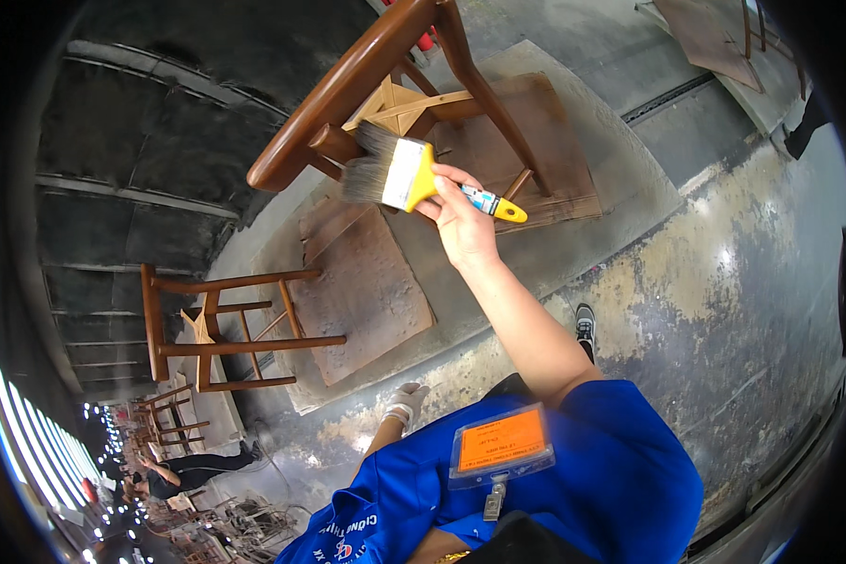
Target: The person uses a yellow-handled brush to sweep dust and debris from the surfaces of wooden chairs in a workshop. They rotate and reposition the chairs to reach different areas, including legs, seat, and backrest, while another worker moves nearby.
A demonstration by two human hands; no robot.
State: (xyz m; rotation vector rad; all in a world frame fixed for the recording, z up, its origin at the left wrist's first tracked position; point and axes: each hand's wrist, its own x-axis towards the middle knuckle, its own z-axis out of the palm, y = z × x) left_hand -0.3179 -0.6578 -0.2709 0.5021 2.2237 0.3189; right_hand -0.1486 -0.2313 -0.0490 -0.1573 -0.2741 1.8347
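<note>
Yellow paintbrush (423, 179), bristles (368, 164) left, handle (510, 211) down-right

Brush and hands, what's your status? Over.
Right hand grips yellow-handled brush. Left hand off it. Bristles overlap brown chair in view, contact unclear. Nothing seen blocking.

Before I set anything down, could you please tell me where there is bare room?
The widest free patch is the worn floor, right of the dark shoe and below the grey surface. The brown sheet has a smaller one between the left chair and the nearer chair. It is crowded at the latter, where the right hand holds a brush.
</note>
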